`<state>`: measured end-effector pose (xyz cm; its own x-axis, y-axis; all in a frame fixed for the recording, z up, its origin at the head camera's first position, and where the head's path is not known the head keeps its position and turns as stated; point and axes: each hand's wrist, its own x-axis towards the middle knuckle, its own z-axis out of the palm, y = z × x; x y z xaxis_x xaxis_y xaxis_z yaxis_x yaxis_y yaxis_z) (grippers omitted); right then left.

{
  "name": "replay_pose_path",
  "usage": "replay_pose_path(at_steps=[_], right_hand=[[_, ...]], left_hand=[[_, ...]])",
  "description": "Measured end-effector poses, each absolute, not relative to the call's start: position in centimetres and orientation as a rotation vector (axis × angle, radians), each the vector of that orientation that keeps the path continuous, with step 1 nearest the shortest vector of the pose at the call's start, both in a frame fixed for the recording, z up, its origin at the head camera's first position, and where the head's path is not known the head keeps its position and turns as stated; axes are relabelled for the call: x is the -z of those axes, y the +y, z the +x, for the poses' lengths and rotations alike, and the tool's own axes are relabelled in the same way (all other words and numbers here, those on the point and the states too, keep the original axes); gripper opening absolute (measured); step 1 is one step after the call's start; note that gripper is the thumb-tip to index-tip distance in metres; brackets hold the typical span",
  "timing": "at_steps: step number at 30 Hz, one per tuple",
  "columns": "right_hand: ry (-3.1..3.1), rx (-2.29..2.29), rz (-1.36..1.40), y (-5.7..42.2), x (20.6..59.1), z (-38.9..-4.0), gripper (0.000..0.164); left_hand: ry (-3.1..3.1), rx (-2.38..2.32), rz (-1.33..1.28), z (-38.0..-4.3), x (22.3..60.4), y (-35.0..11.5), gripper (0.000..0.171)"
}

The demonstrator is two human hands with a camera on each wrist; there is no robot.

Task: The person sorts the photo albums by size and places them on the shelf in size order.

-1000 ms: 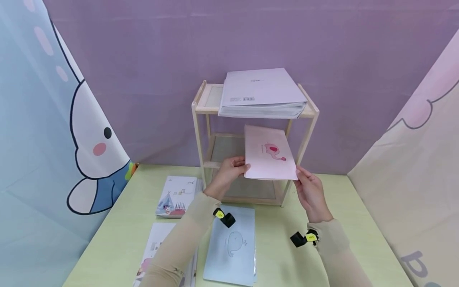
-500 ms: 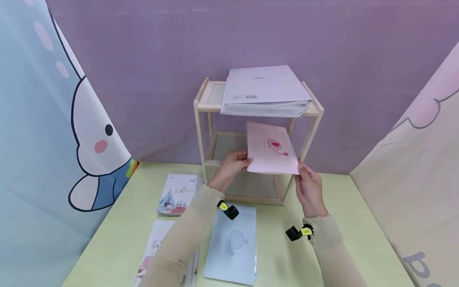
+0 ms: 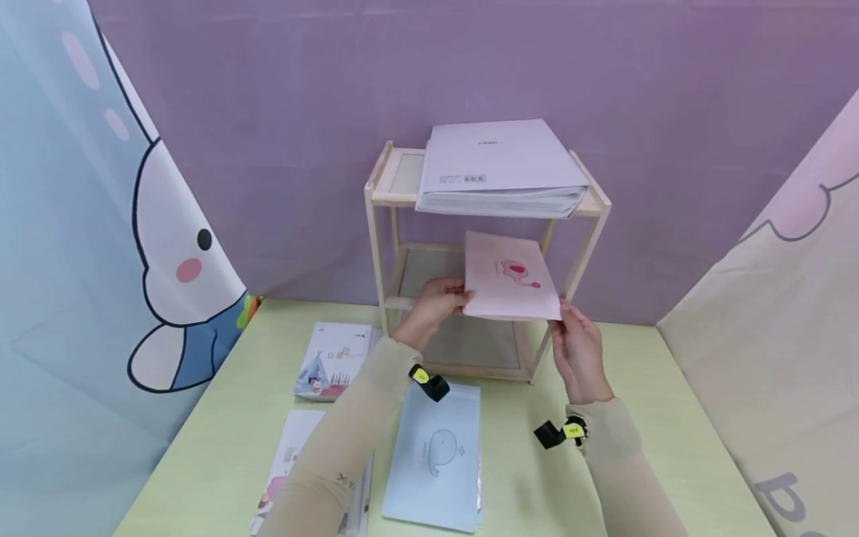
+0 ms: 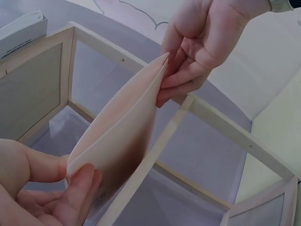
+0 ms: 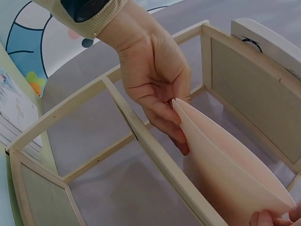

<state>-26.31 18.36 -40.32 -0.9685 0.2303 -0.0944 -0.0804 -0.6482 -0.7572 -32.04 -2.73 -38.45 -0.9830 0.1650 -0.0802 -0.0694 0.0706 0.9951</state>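
Note:
In the head view, a thin pink folder [image 3: 513, 280] with a red elephant drawing is held level between the top and middle tiers of the wooden shelf rack [image 3: 378, 246]. My left hand [image 3: 438, 304] pinches its near left corner, thumb above and fingers below. The near right corner is pinched by my right hand [image 3: 579, 352]. Both wrist views show the folder's two covers bowed apart along the near edge, as the left wrist view of the folder [image 4: 124, 127] makes plain. Its far end lies inside the rack, and whether it touches the tier is hidden.
Thick white binders or albums [image 3: 503, 156] lie on the rack's top. A light blue folder [image 3: 429, 477] with a whale lies on the green table [image 3: 537, 492] before the rack. To its left are a white illustrated book stack [image 3: 335, 358] and another printed stack [image 3: 288, 440].
Both hands have moved the pink folder slightly forward, deeper between the tiers. The head view has shifted a little. Both hands keep their hold on the corners.

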Motion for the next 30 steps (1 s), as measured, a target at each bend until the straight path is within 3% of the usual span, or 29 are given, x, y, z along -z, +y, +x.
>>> replay_pose_path(at_steps=[14, 21, 26, 30], right_hand=[[-1.068, -2.702, -0.156, 17.5, 41.1, -25.8, 0.043], [-1.028, -2.726, -0.194, 17.6, 41.4, -25.5, 0.033], [-1.006, -2.739, -0.202, 17.9, 41.7, -25.3, 0.042], [-1.007, -2.728, -0.233, 18.1, 42.1, -25.2, 0.041]], left_hand=[[2.095, -2.036, 0.095, -32.3, 38.6, -2.7, 0.036], [2.083, -2.046, 0.078, -32.5, 38.9, -2.6, 0.034], [2.043, -2.075, 0.071, -32.6, 39.2, -2.4, 0.037], [2.044, -2.085, 0.079, -32.6, 39.3, -2.2, 0.036]])
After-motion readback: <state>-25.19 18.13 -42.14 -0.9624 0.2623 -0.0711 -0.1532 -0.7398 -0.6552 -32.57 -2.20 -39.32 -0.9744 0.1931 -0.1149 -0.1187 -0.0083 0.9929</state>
